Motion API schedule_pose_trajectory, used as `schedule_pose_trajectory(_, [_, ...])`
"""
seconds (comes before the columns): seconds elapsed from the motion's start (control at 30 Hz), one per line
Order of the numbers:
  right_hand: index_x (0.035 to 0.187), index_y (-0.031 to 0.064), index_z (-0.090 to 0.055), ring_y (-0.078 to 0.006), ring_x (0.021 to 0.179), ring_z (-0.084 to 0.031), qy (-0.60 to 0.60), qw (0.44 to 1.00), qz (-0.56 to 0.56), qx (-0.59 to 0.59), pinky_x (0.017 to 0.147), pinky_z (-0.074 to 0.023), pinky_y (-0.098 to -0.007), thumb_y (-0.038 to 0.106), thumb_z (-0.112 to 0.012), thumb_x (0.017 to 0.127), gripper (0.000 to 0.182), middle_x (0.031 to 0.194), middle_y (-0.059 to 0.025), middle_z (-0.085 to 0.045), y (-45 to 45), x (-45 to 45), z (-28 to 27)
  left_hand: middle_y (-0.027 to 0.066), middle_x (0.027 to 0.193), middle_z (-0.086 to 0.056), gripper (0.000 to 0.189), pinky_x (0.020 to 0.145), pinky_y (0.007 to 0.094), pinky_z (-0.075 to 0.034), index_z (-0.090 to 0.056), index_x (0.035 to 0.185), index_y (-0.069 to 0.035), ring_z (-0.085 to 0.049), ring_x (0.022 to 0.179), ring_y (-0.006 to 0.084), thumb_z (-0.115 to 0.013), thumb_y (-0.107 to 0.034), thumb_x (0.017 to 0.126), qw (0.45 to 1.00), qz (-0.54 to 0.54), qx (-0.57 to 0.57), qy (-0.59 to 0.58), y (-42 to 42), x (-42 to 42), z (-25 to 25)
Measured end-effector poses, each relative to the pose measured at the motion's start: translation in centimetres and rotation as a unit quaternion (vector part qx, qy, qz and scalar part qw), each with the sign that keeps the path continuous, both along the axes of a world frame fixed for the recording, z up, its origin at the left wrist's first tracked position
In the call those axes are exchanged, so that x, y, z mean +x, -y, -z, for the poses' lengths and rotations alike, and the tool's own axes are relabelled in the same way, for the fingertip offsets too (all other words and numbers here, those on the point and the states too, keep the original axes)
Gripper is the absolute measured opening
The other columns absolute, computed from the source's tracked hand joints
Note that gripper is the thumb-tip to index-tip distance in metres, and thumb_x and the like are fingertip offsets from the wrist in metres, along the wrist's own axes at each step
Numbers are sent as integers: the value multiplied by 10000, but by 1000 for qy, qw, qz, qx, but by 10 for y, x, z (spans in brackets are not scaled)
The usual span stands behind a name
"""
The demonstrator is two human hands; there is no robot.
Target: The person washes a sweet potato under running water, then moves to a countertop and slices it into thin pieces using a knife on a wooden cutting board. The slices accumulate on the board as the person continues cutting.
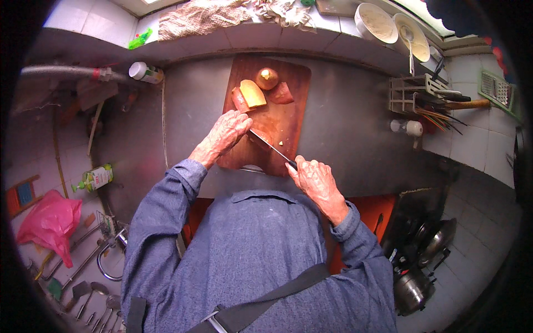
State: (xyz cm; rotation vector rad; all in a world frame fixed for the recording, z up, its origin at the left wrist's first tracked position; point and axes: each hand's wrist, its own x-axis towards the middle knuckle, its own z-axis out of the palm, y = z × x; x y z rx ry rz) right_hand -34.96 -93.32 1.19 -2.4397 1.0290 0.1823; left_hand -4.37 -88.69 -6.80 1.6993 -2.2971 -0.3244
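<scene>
A wooden cutting board lies on the grey metal counter in front of me. My right hand grips the black handle of a kitchen knife, whose blade slants up and left across the board. My left hand is curled at the blade's far end, over the board's left side; whether its hidden fingertips pinch the blade or a piece, I cannot tell. Beyond it sit cut pieces of a red-skinned root vegetable, likely sweet potato: an orange-fleshed chunk, a rounded end and a smaller piece.
At the back, a ledge carries cloths and two bowls. A utensil rack and a shaker jar stand right; a white-capped bottle and a pump bottle are left. Pots sit lower right.
</scene>
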Motion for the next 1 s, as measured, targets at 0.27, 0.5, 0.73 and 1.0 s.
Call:
schedule_pose_trajectory(0.27, [865,64,-589,-365,580,-698,-9,1000,-12,-6,554,-589,-467,349,-654,1016,329,610,-164,-647,6,8,-7,132,875,-577,83,785,436,-503,-543,871,-58,-601,858,333,-605,-62,815,999,2,30,-43,6,5,10])
schedule_pose_trajectory(0.5, [888,72,-565,-386,620,-719,-33,999,7,35,571,-588,-495,344,-680,995,314,641,-172,-680,-11,3,64,91,853,-565,77,765,395,-504,-568,837,-82,-606,838,258,-629,-117,805,999,23,-42,21,-9,-1,40])
schedule_pose_trajectory(0.73, [924,67,-553,-418,644,-729,8,997,57,59,584,-592,-535,347,-684,995,316,661,-214,-694,-32,-4,102,71,872,-574,100,778,380,-519,-637,927,-84,-624,870,244,-628,-146,850,996,-7,-39,85,-1,-9,41])
schedule_pose_trajectory(1.0, [885,80,-571,-422,634,-717,41,997,66,-1,559,-574,-537,411,-686,994,367,658,-214,-688,-30,-14,103,165,1204,-627,464,878,456,-562,-577,1335,-39,-673,1031,363,-686,-104,889,959,-260,-64,-93,-27,-33,17])
